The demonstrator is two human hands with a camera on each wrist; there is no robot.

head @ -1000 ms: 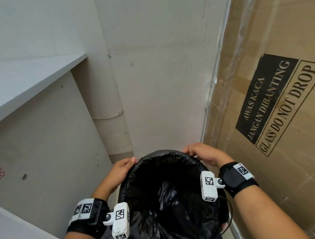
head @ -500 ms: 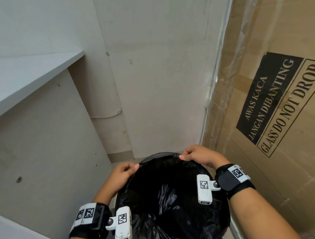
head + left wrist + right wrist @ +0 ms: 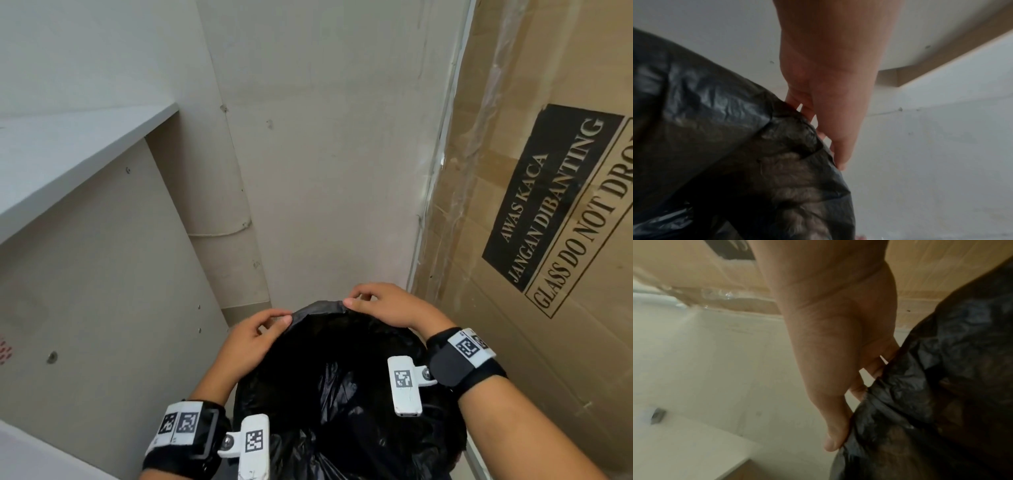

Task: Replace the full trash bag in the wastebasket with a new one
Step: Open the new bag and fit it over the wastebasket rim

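Nearest, the black trash bag [image 3: 342, 377] gapes open; left hand [image 3: 253, 337] and right hand [image 3: 387, 306] each pinch its far rim. Left of the bag, a grey shelf [image 3: 68, 164]; right, a cardboard box [image 3: 548, 171]; beyond, the pale wall [image 3: 325, 137].

Carton [image 3: 513, 171] rt, shelf [image 3: 68, 161] lt.

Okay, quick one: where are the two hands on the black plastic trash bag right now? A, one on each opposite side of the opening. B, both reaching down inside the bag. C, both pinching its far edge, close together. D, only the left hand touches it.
C: the left hand and right hand each pinch the far edge of the black plastic trash bag, close together.
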